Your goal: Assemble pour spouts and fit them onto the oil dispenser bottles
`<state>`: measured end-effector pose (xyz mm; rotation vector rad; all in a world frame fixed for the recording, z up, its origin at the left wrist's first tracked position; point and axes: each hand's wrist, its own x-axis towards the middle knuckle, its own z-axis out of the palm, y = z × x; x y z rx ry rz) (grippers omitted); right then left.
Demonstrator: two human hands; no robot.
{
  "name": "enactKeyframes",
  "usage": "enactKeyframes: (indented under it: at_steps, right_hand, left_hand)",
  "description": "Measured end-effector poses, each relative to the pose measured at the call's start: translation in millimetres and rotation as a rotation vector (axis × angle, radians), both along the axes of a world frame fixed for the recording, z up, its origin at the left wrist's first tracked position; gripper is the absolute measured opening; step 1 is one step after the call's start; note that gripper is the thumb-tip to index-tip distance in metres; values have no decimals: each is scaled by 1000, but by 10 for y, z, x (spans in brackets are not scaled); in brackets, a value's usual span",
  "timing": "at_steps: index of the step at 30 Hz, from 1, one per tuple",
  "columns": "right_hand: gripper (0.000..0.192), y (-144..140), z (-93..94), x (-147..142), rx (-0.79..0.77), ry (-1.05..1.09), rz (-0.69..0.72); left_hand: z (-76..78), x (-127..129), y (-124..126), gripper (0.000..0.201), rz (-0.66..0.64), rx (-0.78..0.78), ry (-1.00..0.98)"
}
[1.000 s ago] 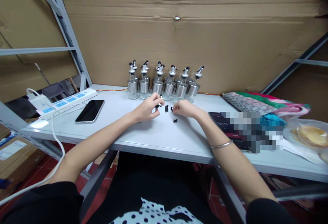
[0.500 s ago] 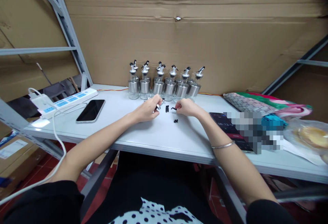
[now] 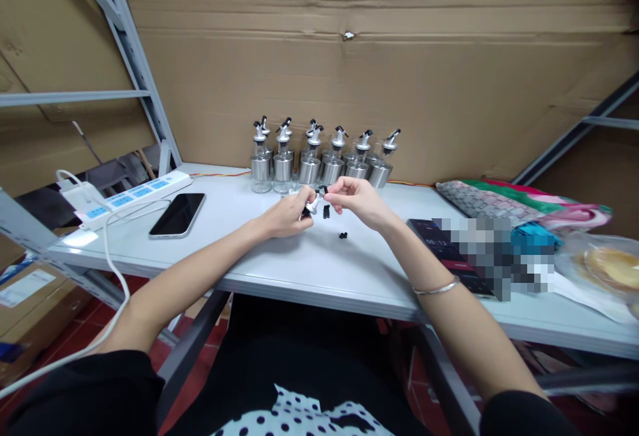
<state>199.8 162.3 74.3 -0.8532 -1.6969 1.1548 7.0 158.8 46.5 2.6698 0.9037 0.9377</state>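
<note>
My left hand (image 3: 288, 215) is closed around a silver pourer spout (image 3: 313, 206), its narrow tip pointing up and to the right. With thumb and fingers pinched, my right hand (image 3: 355, 199) holds a small black cap (image 3: 323, 190) at the spout's tip. Whether the cap sits on the tip or only touches it, I cannot tell. Below the hands, a little group of black caps (image 3: 326, 212) lies on the table, and a few more black pieces (image 3: 343, 235) lie nearer to me. Behind stand several glass bottles with steel sleeves (image 3: 309, 171), topped by similar pourers.
On the left of the white table (image 3: 299, 276) are a phone (image 3: 178, 216) and a power strip (image 3: 134, 195) with a white cable. To the right lie another phone (image 3: 449, 249), a patterned cloth bag (image 3: 519, 203) and wrapped food (image 3: 609, 266). Cardboard (image 3: 374, 76) walls off the back.
My right hand has moved up and left, bringing the black cap from the table to the spout's tip. My left hand has turned the spout slightly, so more of it shows.
</note>
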Motion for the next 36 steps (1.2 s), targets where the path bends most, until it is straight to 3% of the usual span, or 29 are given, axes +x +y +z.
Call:
enactKeyframes:
  at_steps: [9, 13, 19, 30, 36]
  right_hand:
    - [35, 0, 5, 10, 6, -2, 28]
    - [34, -2, -3, 9, 27, -19, 33]
    - [34, -2, -8, -5, 21, -38, 27]
    - [36, -9, -21, -17, -65, 6, 56]
    - [36, -34, 11, -6, -89, -26, 69]
  left_hand:
    - [-76, 2, 61, 53, -74, 78, -67]
    - [-48, 5, 33, 71, -65, 23, -38]
    - [-32, -1, 24, 66, -20, 12, 17]
    - [-48, -4, 40, 64, 4, 138, -16]
    - [-66, -13, 42, 64, 29, 107, 15]
